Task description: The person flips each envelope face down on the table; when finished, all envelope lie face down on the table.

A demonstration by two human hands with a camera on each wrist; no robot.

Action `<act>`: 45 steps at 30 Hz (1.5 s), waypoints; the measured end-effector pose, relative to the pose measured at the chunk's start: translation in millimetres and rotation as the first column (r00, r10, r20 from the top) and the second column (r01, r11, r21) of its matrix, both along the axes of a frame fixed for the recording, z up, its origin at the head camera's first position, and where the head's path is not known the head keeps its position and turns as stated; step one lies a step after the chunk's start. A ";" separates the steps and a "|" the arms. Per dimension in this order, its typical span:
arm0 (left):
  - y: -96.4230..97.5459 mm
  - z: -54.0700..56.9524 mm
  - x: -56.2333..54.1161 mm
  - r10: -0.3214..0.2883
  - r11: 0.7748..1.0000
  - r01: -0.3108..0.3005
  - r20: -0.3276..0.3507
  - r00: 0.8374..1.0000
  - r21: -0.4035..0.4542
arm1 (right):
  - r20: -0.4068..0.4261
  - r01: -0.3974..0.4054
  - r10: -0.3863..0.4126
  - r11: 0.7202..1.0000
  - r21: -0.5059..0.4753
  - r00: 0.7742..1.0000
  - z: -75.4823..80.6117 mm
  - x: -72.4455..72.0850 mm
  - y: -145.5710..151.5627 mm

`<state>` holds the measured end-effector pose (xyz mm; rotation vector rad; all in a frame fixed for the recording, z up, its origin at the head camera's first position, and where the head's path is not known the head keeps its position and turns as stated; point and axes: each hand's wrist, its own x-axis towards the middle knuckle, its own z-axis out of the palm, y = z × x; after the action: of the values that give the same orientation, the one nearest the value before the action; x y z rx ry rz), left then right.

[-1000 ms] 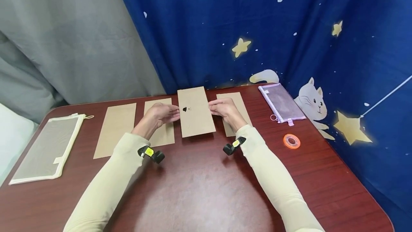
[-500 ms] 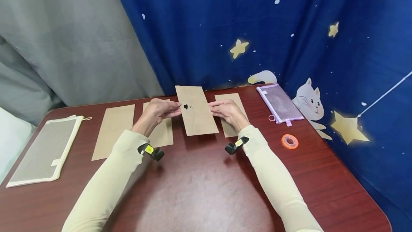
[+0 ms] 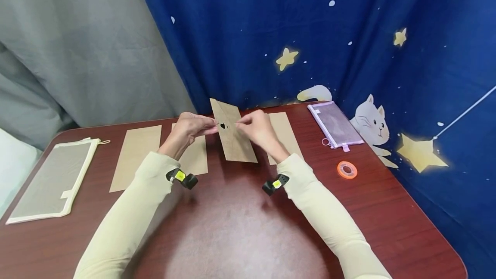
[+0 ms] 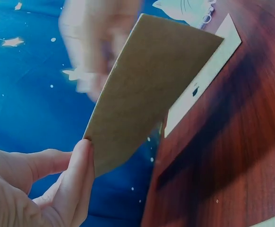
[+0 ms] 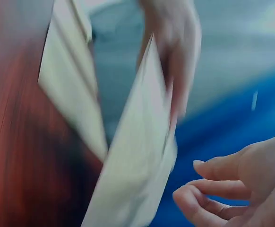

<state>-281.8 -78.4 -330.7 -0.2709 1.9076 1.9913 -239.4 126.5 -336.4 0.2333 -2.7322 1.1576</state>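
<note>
A flat brown kraft-paper rectangle [image 3: 234, 139] with a small black print stands tilted above the table, turned partly edge-on. My left hand [image 3: 190, 129] pinches its left edge between thumb and fingers, which the left wrist view shows closely. On the other side, my right hand [image 3: 258, 130] is near the right edge. The right wrist view shows its fingers [image 5: 187, 198] loosely bent around a gap, apart from the paper. Similar kraft rectangles lie flat: one at the left [image 3: 135, 158], one partly behind my left hand [image 3: 195, 158], one partly behind my right hand [image 3: 284, 134].
A white-edged mesh zip pouch [image 3: 50, 180] lies at the table's left. At the right are a purple mesh zip pouch [image 3: 339, 124] and an orange ring-shaped roll [image 3: 340, 169]. Grey and blue star-patterned curtains [image 3: 240, 46] hang behind the table's far edge.
The held kraft rectangle has turned from nearly facing me to a steep slant. My right hand has let go of its right edge and moved slightly left; the left hand keeps its pinch.
</note>
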 end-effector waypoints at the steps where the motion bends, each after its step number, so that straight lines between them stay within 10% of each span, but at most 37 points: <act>1: 0.7 1.3 0.6 0.000 1.000 0.000 -0.010 1.000 0.002 | -0.026 -0.036 0.037 0.998 0.046 0.999 7.7 6.8 -8.8; 10: 11.5 10.6 4.2 0.026 1.000 -0.027 -0.038 0.999 -0.016 | -0.201 0.041 0.076 0.852 0.522 0.977 22.2 37.9 -57.3; 19: 15.6 14.5 6.2 0.048 0.998 -0.051 -0.101 0.994 -0.026 | -0.400 0.257 0.033 0.717 0.648 0.916 13.0 36.4 -61.1; 27: 26.6 -6.8 8.4 0.070 0.997 -0.070 -0.013 0.997 0.027 | -0.368 0.251 -0.035 0.791 0.558 0.929 19.4 29.7 -49.3; 33: 35.6 -30.6 8.7 -0.048 0.991 0.028 0.148 0.988 0.133 | -0.304 0.231 -0.100 0.872 0.432 0.947 32.5 28.3 -45.2; 45: 40.6 -42.8 10.0 -0.063 0.976 0.030 0.148 0.987 0.217 | -0.263 0.227 -0.135 0.906 0.357 0.955 36.1 28.1 -34.9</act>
<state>-271.8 -37.8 -373.4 -0.3083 1.5763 2.0594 -211.2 91.6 -300.3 0.1437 -2.6727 0.5007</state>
